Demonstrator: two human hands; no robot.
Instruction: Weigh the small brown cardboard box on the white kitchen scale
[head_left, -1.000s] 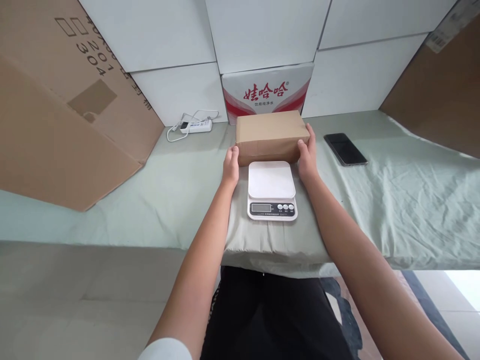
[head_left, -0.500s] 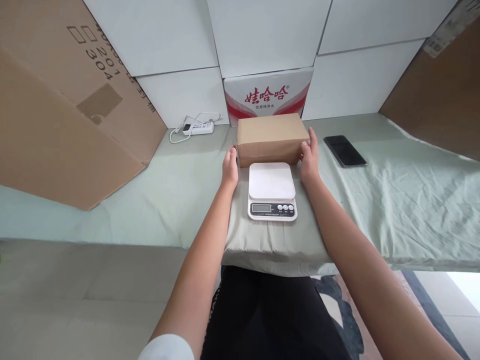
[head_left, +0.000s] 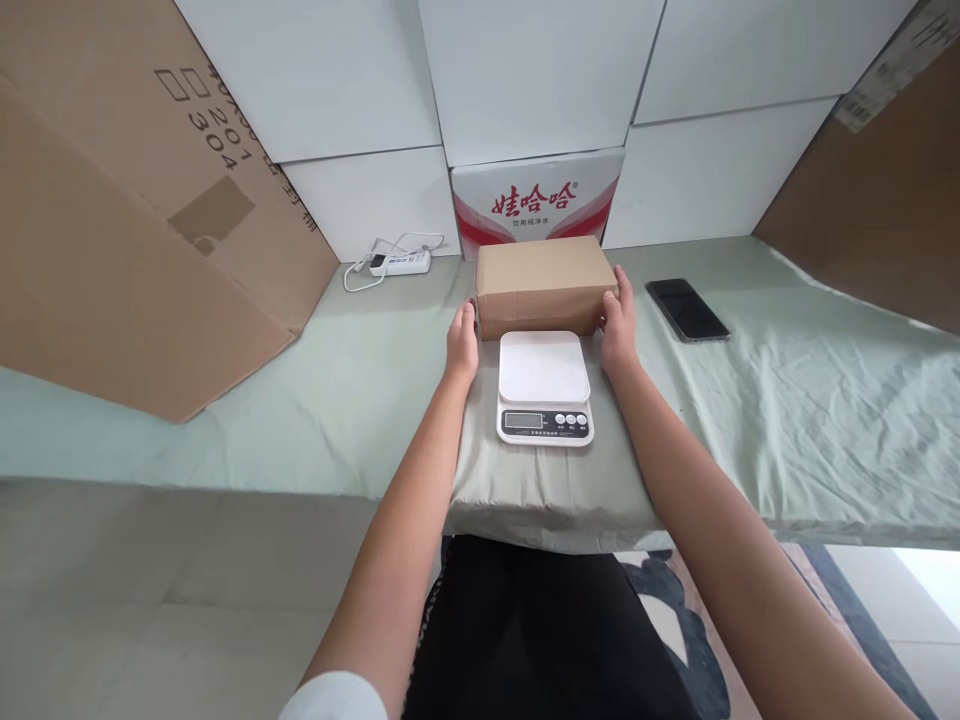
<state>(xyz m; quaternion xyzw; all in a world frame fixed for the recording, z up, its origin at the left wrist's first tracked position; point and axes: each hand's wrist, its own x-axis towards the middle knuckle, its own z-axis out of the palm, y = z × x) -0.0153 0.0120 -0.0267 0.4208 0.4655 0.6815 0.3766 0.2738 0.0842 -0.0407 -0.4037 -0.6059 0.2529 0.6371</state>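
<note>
A closed brown cardboard box (head_left: 547, 285) sits on the cloth-covered table just behind a white kitchen scale (head_left: 544, 390). My left hand (head_left: 462, 345) presses on the box's left end, and my right hand (head_left: 618, 325) grips its right end, with the thumb on the front face. Some fingers of both hands are hidden by the box. The scale's platform is bare, and its display shows no digits that I can read.
A black phone (head_left: 688, 309) lies to the right. A white power strip (head_left: 400, 263) with a cable lies at the back left. Behind stands a white and red carton (head_left: 536, 200). Large cardboard sheets (head_left: 150, 250) flank the table (head_left: 352, 420).
Everything sits slightly lower in the view, as from a small head tilt. Both hands stay on the box, and the box and scale keep their places.
</note>
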